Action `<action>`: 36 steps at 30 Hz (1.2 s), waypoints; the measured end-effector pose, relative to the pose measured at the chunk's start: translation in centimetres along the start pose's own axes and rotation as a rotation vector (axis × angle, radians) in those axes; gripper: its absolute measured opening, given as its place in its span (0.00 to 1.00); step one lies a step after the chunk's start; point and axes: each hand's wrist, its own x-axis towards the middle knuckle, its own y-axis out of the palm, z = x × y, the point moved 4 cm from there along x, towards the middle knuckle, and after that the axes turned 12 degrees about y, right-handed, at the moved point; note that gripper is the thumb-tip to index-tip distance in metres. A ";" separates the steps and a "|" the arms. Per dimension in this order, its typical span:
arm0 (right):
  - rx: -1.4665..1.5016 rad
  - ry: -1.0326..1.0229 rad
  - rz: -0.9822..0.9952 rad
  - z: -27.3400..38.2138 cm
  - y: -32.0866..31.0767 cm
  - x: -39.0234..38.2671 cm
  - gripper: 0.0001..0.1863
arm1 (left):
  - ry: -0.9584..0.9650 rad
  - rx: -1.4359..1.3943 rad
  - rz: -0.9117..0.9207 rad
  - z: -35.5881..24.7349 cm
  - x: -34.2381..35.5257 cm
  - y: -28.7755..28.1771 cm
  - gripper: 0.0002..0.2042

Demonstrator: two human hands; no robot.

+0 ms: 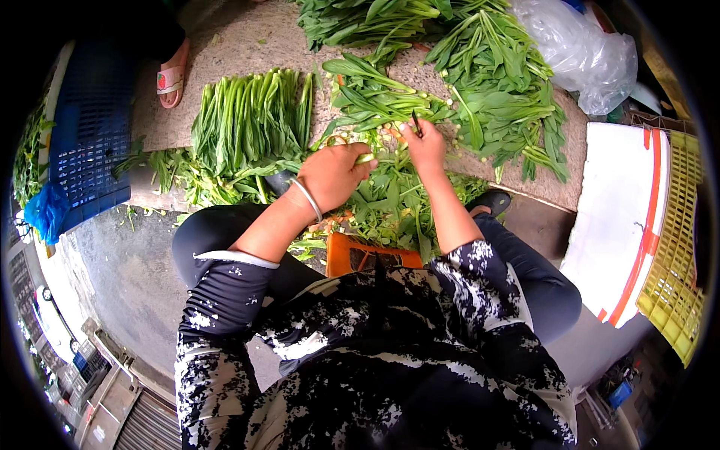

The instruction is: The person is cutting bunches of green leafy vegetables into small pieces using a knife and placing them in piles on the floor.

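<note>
My left hand [330, 174], with a bracelet at the wrist, is closed around a leafy green stalk [364, 158]. The pale cut end of the stalk pokes out past the thumb side. To its right, my right hand [427, 150] grips a small dark knife [415, 118], whose tip points away from me. The two hands are apart. Just beyond them lies a loose pile of leafy greens [382, 97] on the stone ledge. Under the hands, trimmed leaves [390, 199] are heaped between my knees.
A neat row of greens [251, 120] stands at the left of the ledge [292, 45]. More bunches [506, 105] lie at right. A blue crate [90, 142] is far left; a white foam box [611, 217] and yellow crate [675, 277] stand right. Someone's sandalled foot [172, 79] is near.
</note>
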 end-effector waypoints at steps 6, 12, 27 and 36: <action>-0.454 -0.055 -0.096 1.0 0.6 1.8 0.13 | 0.051 0.134 -0.003 -0.4 0.0 -0.2 0.12; 0.041 -0.225 0.089 1.8 -1.1 -0.9 0.12 | 0.006 0.202 -0.023 -1.4 -0.2 -1.4 0.10; 0.979 0.082 0.621 5.4 -5.9 -12.0 0.20 | 0.028 -0.260 -0.046 -1.3 0.8 0.5 0.13; 0.985 0.121 0.694 6.1 -5.3 -13.5 0.20 | -0.092 -0.501 -0.021 -0.7 0.6 0.9 0.12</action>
